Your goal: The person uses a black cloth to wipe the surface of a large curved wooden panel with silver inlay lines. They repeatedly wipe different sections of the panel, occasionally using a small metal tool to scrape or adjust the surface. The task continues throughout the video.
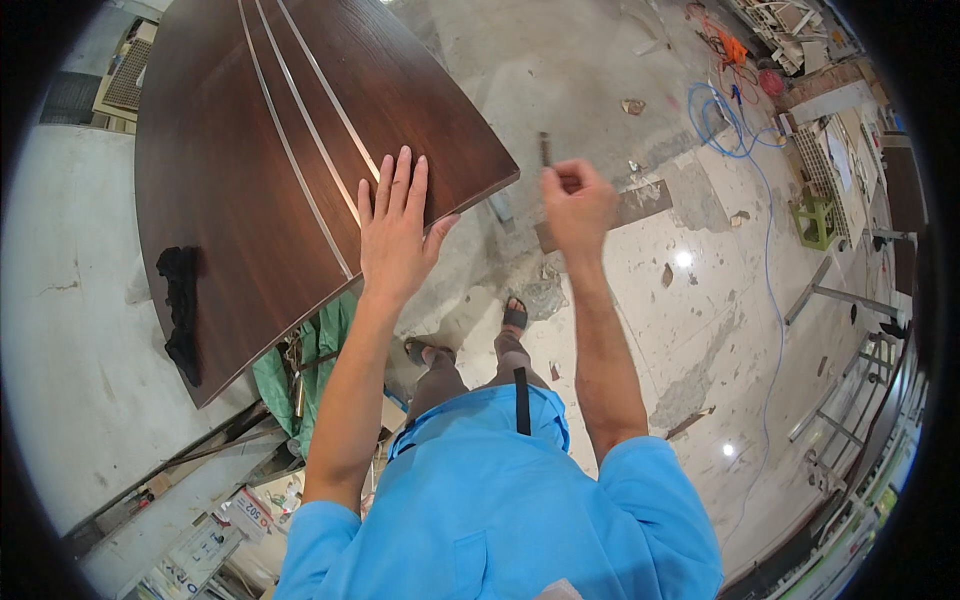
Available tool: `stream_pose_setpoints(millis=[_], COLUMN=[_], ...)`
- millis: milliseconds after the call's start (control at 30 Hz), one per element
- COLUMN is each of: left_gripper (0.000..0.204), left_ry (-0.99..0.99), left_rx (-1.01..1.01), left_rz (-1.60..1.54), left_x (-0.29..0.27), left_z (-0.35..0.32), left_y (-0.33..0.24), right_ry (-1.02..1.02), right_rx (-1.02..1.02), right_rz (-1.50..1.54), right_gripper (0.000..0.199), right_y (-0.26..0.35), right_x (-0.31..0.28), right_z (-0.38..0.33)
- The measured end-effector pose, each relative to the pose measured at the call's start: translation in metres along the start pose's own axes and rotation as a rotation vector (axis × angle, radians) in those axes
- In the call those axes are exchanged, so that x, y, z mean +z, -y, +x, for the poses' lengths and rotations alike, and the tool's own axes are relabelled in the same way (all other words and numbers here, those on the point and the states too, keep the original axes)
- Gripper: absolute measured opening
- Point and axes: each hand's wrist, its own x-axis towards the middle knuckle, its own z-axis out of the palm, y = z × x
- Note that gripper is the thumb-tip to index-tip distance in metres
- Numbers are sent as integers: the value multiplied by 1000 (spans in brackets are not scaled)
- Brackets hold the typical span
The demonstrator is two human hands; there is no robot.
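A large dark brown wood-grain panel [230, 200] with three thin silvery strips [315, 135] along it fills the upper left. My left hand [395, 225] lies flat near its close edge, fingers stretched over the ends of the strips. To the right of the panel's corner, apart from it, my right hand [580, 205] is closed in the air. From its fingers sticks up a short, narrow dark strip [545, 148], too blurred for its kind to be told. A crumpled black cloth-like thing [180, 315] rests on the panel's left part.
A pale board or tabletop [70, 300] lies left of the panel. Green sheeting [270, 385] hangs beneath it. On the stained floor are a brown plank [640, 205], debris and a blue hose [740, 145]. A green stool [815, 220] and metal frames [850, 300] stand at right.
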Motion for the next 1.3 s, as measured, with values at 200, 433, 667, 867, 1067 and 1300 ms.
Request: stream_pose_setpoints(millis=[200,433,667,867,1067,1300], left_gripper=[84,84,85,85,83,76], left_ry=[14,24,31,32,45,15], left_rx=[-9,-8,-5,-19,-11,65], left_rz=[28,46,37,67,34,24], left_x=[0,0,-3,1,-4,5], left_z=[-2,-1,-1,-1,-1,35], left_y=[-1,0,-1,0,1,-38], right_ry=[168,346,298,346,241,82], right_rx=[-604,-1072,-1023,-998,-897,194], right_rz=[-41,-183,-85,-104,-5,590], right_gripper=[8,22,26,24,24,17], right_y=[-15,-12,-17,-19,-25,-126], right_x=[-7,-22,-14,-22,-14,-33], right_z=[40,53,59,47,38,-50])
